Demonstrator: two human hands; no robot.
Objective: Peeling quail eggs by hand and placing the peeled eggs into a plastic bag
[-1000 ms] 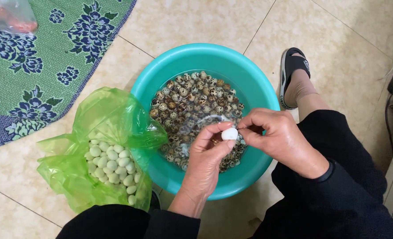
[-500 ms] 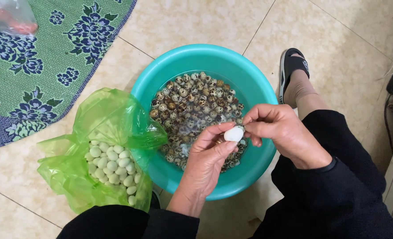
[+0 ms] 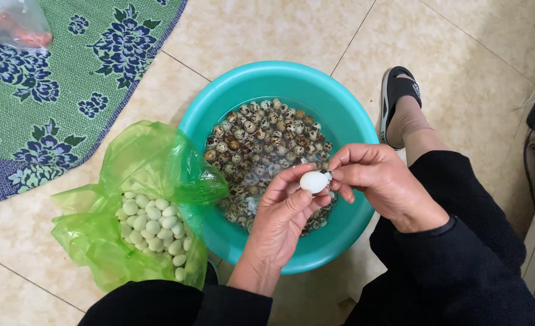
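My left hand [image 3: 278, 221] holds a small white peeled egg [image 3: 314, 181] between thumb and fingers over the teal basin [image 3: 285, 78]. My right hand [image 3: 379, 181] pinches a bit of speckled shell at the egg's right end. The basin holds water and many speckled quail eggs [image 3: 261, 142]. To the left, an open green plastic bag [image 3: 141, 205] on the floor holds several peeled white eggs [image 3: 153, 220].
A green mat with blue flowers [image 3: 50, 78] lies at upper left, with a clear plastic bag [image 3: 14, 24] on it. My foot in a black sandal [image 3: 400, 99] rests on the tile floor to the right of the basin. Cables and a white edge are at far right.
The egg has risen a little over the basin and shows more bare white. My right fingers have shifted to its right end, pulling shell away.
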